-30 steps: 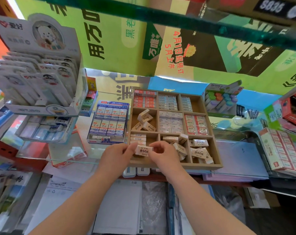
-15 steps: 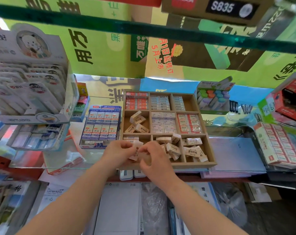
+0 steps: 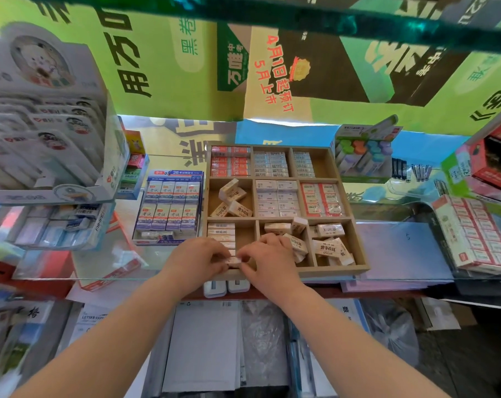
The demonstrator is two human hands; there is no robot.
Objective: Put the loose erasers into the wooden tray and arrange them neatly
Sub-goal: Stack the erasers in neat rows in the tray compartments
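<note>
Setting one eraser into the tray

Left hand (image 3: 199,261) and right hand (image 3: 268,259) pinch the eraser (image 3: 234,260) by its ends, crosswise over the tray's (image 3: 332,272) near-left compartment.

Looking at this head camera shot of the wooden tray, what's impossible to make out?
- Eraser pinched between left hand and right hand: mostly covered by the fingers.
- Near end of the row of erasers in the front-left compartment: hidden behind the hands.
- Print on erasers in the tray's far compartments: too small, blurred.
</note>
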